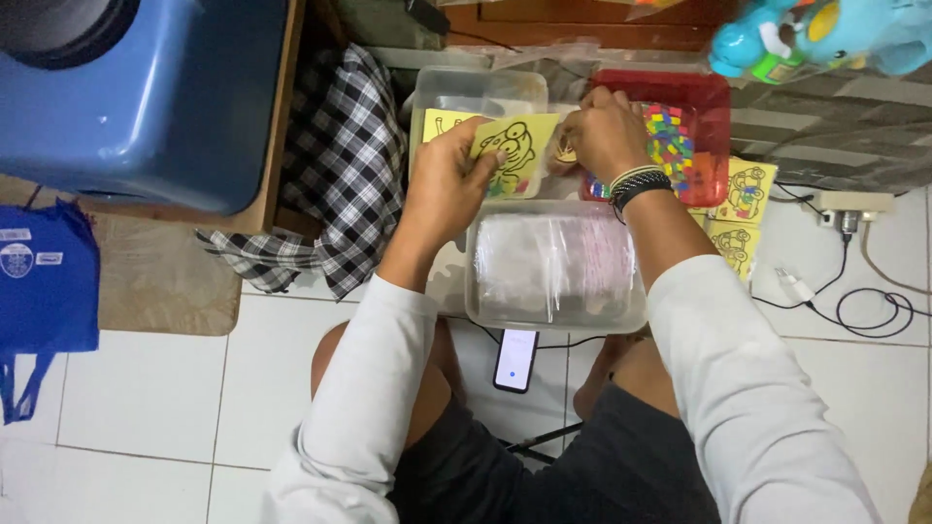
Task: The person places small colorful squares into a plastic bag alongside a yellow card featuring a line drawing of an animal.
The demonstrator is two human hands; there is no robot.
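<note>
White-screened phone (515, 359) on floor tiles; white labels (16, 257) on blue bag.

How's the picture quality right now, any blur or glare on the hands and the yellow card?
Head view: even indoor light, no hard shadows; the yellow card in the left hand reads clearly; the right hand is slightly soft; the clear tub shows mild sheen on its plastic bags; frame edges bend a little.
</note>
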